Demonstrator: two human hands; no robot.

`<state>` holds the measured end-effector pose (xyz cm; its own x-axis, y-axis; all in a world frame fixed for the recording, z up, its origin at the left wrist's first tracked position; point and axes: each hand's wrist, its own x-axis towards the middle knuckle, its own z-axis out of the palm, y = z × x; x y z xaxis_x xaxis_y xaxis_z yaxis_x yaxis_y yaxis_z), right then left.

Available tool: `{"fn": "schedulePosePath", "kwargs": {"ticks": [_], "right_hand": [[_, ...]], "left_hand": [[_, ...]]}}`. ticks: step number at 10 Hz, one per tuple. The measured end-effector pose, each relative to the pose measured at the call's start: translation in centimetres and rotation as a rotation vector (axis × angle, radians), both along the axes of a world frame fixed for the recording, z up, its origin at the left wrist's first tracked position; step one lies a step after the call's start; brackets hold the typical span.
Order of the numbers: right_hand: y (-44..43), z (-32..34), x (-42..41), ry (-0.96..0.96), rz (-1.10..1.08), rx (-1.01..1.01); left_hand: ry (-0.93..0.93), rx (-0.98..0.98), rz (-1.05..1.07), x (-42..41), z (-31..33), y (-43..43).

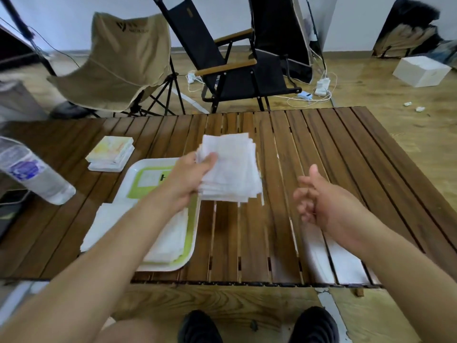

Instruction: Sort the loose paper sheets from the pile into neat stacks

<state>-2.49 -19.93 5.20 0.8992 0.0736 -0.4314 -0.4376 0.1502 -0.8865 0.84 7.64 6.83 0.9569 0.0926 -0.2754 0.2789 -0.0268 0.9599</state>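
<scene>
1. Your left hand (pixel 190 179) grips a sheaf (pixel 231 167) of white paper sheets, thumb on top near its left edge, fingers underneath. The sheaf is held above the table (pixel 321 157), fanned unevenly, its edges not aligned.
2. Your right hand (pixel 319 199) holds nothing. Its fingers are loosely curled, thumb raised, palm turned toward the sheaf. It hovers to the right of the sheaf, apart from it.
3. Under your left forearm lies a tray (pixel 138 174), white with a green border, on the table's left half. More white sheets (pixel 173 238) lie on its near end, partly hidden by the arm. Some paper (pixel 99 226) spills past its left rim onto the table.
4. A stack (pixel 111 153) of small sheets sits beyond the tray to the left, the top one marked in pale yellow and pink.
5. A further white sheet (pixel 338 258) lies flat at the table's near right edge, beneath your right forearm.
6. A clear bottle (pixel 32 174) leans at the far left of the table.
7. Behind the table stand a tan chair (pixel 118 60) and a black chair (pixel 237 65). A white box (pixel 420 70) sits on the floor to the right.
</scene>
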Motion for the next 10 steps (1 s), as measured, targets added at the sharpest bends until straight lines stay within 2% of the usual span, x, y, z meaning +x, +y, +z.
{"fn": "schedulePosePath", "kwargs": {"ticks": [1, 3, 4, 5, 6, 7, 8, 9, 10], "right_hand": [[-0.9, 0.2, 0.6, -0.033, -0.02, 0.064], [-1.9, -0.2, 0.9, -0.02, 0.002, 0.012], [-2.1, -0.8, 1.2, -0.041, 0.033, -0.088], [-1.8, -1.1, 1.2, -0.106, 0.046, -0.262], [-1.2, -1.4, 1.0, -0.133, 0.105, -0.387], [-0.9, -2.5, 0.9, -0.155, 0.163, -0.535], [-0.7, -4.0, 0.4, -0.186, 0.234, -0.705], [0.1, -4.7, -0.5, -0.227, 0.321, -0.864], [0.5, -4.7, -1.5, -0.283, 0.342, -0.892]], "left_hand": [[0.07, 0.096, 0.025, 2.4, 0.3, 6.7], [0.363, 0.449, 0.018, 5.3, -5.8, 15.1], [0.345, 0.708, -0.001, 5.7, -6.0, 14.4], [0.162, 1.343, -0.026, 5.1, -5.2, 12.9], [-0.183, 1.374, -0.088, 4.5, -6.0, 12.5], [-0.078, 1.279, -0.296, 3.8, -7.0, 12.0], [0.061, 1.449, -0.377, 3.5, -6.7, 10.7], [-0.004, 1.498, -0.39, 2.1, -4.8, 6.8], [-0.268, 1.264, -0.337, -1.5, -3.8, 0.9]]}}
